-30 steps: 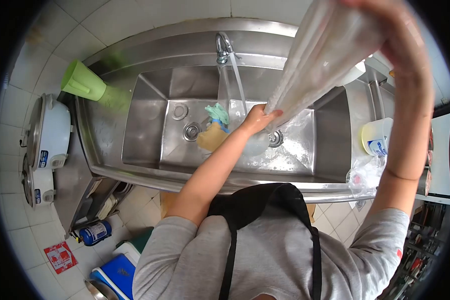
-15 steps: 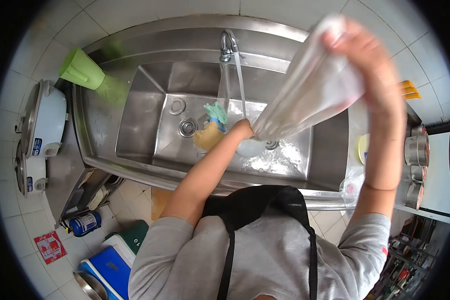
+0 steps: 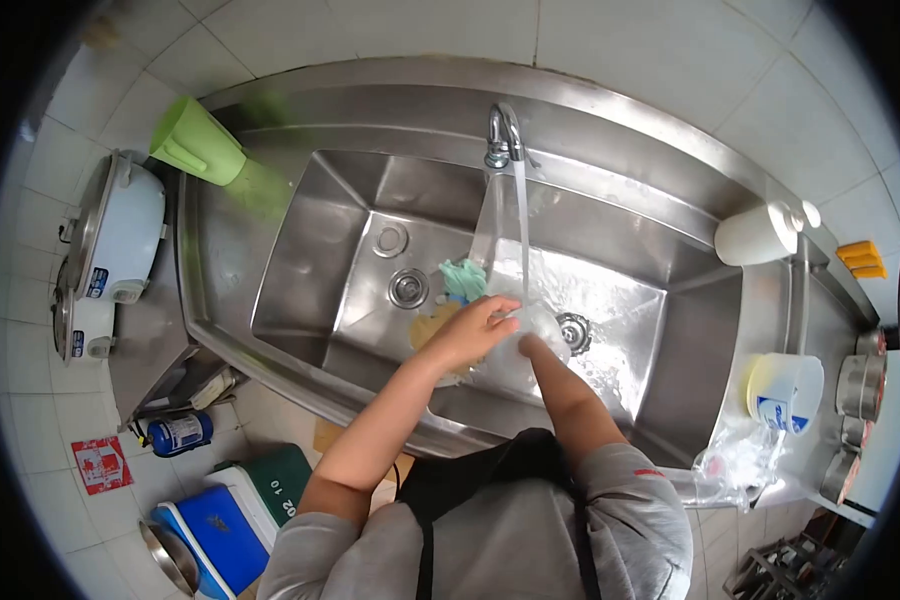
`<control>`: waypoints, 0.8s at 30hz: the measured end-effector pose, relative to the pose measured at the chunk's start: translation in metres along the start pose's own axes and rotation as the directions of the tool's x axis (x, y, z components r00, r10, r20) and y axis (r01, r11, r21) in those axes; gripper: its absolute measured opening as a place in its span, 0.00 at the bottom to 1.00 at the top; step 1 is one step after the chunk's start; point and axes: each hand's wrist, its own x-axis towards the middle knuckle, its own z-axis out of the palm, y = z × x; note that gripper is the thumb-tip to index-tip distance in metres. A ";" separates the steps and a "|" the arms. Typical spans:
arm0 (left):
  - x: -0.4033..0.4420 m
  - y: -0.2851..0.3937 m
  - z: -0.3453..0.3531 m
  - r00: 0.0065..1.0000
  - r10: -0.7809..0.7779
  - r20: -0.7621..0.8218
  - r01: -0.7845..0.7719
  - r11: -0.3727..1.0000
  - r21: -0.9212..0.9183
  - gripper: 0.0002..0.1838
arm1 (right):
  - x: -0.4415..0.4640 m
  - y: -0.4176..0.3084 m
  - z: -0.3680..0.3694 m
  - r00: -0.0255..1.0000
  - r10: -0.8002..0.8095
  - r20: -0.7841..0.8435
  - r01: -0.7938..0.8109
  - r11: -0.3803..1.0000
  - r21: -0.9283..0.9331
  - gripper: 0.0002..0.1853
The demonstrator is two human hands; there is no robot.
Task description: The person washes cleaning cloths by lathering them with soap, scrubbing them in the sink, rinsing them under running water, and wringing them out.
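Note:
My left hand [image 3: 476,328] is over the divider between the two sink basins, thumb and fingers apart, with nothing clearly held. My right hand [image 3: 536,346] reaches down against a rounded, translucent whitish object [image 3: 547,322] under the running water; its fingers are hidden. Whether this object is a plastic bag or a bowl I cannot tell. Water falls from the tap [image 3: 503,135] onto it. Beside my left hand lie a crumpled mint-green cloth [image 3: 463,278] and a yellowish piece [image 3: 429,328], partly covered by the hand.
Around the steel sink [image 3: 300,250] stand a green jug [image 3: 198,142] tipped on its side at left, a white bottle [image 3: 755,235] at back right, and a clear tub [image 3: 788,390] beside crumpled plastic [image 3: 740,462]. Rice cookers [image 3: 130,230] are far left; a cooler box [image 3: 220,535] is on the floor.
My right hand has come down from high at the right into the sink; the raised plastic bag is no longer up there. My left hand has spread its fingers. The view has shifted.

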 end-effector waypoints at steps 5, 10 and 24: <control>-0.003 0.002 -0.004 1.000 0.007 0.005 -0.007 1.000 -0.013 0.19 | -0.016 0.010 -0.005 0.999 0.038 -0.028 -0.032 0.982 0.186 0.11; 0.028 -0.034 0.013 0.986 0.158 -0.060 -0.150 0.982 0.118 0.27 | -0.090 -0.039 -0.166 0.982 -0.173 0.080 0.103 0.834 0.543 0.09; 0.048 0.020 0.050 0.975 0.213 0.060 -0.203 0.969 -0.140 0.24 | -0.396 -0.245 -0.519 0.315 -0.381 -0.869 0.809 0.587 0.035 0.10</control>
